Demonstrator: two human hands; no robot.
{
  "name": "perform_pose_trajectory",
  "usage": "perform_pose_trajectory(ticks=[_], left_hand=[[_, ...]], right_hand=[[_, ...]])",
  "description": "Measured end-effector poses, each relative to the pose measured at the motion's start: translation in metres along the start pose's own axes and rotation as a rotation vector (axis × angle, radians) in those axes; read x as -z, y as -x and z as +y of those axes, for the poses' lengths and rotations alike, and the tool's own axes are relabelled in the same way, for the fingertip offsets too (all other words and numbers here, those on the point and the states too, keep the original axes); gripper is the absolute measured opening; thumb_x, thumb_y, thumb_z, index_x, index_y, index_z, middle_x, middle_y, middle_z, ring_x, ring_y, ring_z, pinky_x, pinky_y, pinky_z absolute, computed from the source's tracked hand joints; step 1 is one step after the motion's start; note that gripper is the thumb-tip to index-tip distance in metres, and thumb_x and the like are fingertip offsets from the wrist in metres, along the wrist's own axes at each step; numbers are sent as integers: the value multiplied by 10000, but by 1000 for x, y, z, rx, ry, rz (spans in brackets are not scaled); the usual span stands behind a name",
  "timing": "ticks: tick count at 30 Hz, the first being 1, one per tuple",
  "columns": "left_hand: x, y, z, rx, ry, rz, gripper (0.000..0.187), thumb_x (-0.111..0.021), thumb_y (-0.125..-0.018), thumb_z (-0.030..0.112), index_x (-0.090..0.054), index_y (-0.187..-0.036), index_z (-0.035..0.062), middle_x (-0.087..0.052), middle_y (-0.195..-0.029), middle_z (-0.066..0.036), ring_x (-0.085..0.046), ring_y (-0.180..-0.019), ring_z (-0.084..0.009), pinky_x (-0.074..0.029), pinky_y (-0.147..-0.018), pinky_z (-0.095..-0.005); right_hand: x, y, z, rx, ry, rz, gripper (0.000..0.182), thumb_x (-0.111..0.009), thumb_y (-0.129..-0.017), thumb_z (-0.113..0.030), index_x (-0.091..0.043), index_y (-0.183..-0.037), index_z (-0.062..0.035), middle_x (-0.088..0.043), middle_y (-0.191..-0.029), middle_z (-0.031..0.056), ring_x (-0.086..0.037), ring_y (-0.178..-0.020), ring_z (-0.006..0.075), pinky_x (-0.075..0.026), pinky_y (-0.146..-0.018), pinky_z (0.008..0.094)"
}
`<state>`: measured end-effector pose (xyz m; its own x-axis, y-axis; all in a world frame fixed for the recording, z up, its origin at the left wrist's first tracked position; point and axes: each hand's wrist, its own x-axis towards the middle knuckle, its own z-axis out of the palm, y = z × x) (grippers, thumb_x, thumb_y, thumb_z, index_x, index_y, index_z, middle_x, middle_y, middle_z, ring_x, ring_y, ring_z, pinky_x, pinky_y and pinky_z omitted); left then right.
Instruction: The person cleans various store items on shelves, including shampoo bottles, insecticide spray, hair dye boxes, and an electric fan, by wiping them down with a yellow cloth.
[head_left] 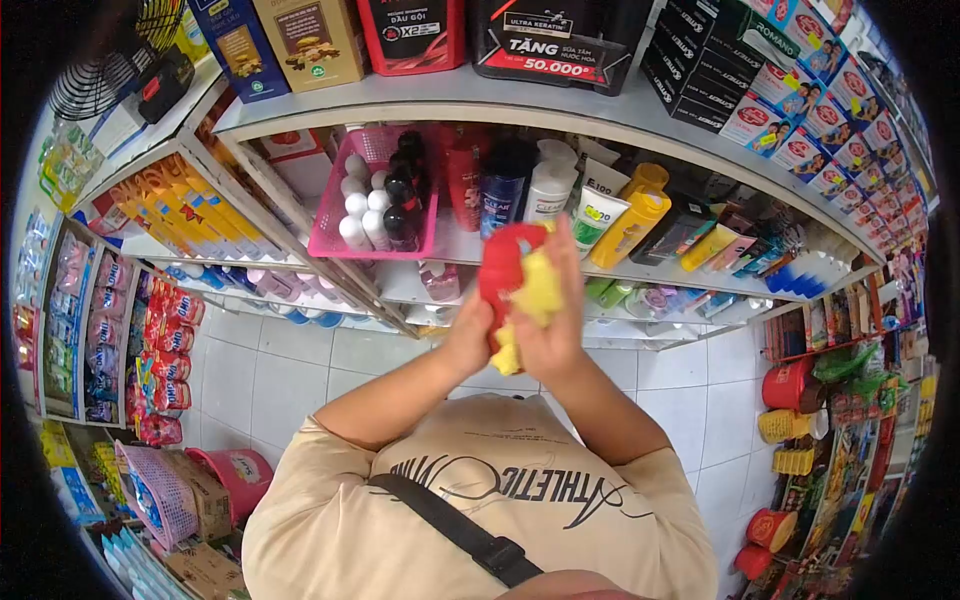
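Frame centre: left hand (467, 334) and right hand (553, 318) grasp a red item (501, 262) and yellow cloth (540, 288); the item's long axis runs up-down, slightly tilted.

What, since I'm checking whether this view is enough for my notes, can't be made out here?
Head view:
- Left hand: some fingers, hidden behind the red item.
- Red item: its markings, blurred and partly covered by the yellow cloth and right hand.
- Red shampoo pack: its top, cut off by the upper edge.
- Soap boxes at right: fine print, too small.
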<state>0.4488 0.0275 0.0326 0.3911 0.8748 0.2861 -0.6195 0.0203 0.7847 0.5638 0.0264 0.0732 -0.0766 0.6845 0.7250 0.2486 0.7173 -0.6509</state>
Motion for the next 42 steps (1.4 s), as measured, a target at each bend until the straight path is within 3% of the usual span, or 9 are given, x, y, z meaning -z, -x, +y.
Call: perform_pose_trajectory(ticks=[6, 8, 11, 14, 21, 22, 27, 34, 42], left_hand=[[4, -1, 1, -341, -390, 200, 807, -384, -787, 661, -447, -1183, -40, -291, -1321, -165, -208, -1282, -300, -155, -1038, -393], [17, -11, 18, -599, -714, 247, 797, -382, -774, 680, -530, -1089, -37, -308, -1281, -171, -197, -1276, -338, -154, -1030, -425], [18, -23, 11, -897, -1010, 400, 661, -560, -716, 584, -587, -1019, -3, -469, -1066, -140, -377, -1122, -362, -257, -967, -469], [40, -6, 27, -875, -1266, 4, 634, -648, -650, 515, -584, -1033, 14, -516, -961, -126, -441, -1017, -348, -318, -906, -466], [42, -17, 34, -763, -1323, -179, 596, -725, -597, 368, -576, -1034, -9, -561, -904, -125, -521, -833, -306, -427, -733, -378], [46, -19, 39, -655, -1294, -159, 550, -715, -578, 358, -601, -996, 20, -588, -923, -106, -534, -849, -296, -412, -774, -380], [72, -39, 45, -394, -873, 245, 355, -651, -655, 94, -580, -989, 0, -598, -952, -106, -560, -857, -226, -436, -776, -318], [94, -71, 54, -15, -840, 251, 404, -603, -755, 12, -474, -1137, -22, -543, -1071, -85, -536, -948, -145, -425, -834, -280], [100, -77, 51, -167, -1188, 261, 446, -616, -718, 31, -474, -1139, -5, -566, -1000, -183, -575, -919, -260, -455, -770, -309]], right_hand=[[-17, 34, 10, -392, -550, -9, 480, -395, -909, -198, -256, -1314, 18, -392, -1271, 123, -370, -1184, 191, -276, -992, 334], [-28, 50, 25, -636, -642, 23, 458, -376, -922, -213, -269, -1304, 16, -408, -1256, 120, -385, -1169, 193, -285, -987, 326], [-41, 50, 24, -909, -1006, 156, 386, -360, -941, -259, -364, -1233, -7, -492, -1138, 92, -491, -1035, 174, -391, -888, 296], [-48, 55, 42, -1142, -1232, 218, 327, -402, -929, -305, -471, -1113, -43, -552, -987, 53, -556, -878, 139, -470, -731, 265], [-50, 77, 78, -1034, -949, 254, 306, -490, -896, -248, -494, -1127, -47, -559, -969, 42, -556, -877, 123, -461, -752, 253], [-42, 61, 62, -1006, -719, 220, 335, -517, -883, -252, -488, -1133, -31, -556, -968, 46, -553, -861, 124, -458, -746, 258], [-21, 70, 76, -1109, -654, 327, 317, -530, -880, -245, -494, -1101, -21, -552, -936, 46, -539, -802, 120, -452, -705, 255], [5, 78, 76, -1065, -677, 455, 314, -503, -891, -205, -456, -1139, -16, -538, -967, 50, -541, -852, 138, -459, -736, 276], [18, 88, 72, -1091, -692, 534, 314, -473, -901, -170, -432, -1177, -27, -525, -1022, 57, -535, -915, 159, -457, -780, 295]])
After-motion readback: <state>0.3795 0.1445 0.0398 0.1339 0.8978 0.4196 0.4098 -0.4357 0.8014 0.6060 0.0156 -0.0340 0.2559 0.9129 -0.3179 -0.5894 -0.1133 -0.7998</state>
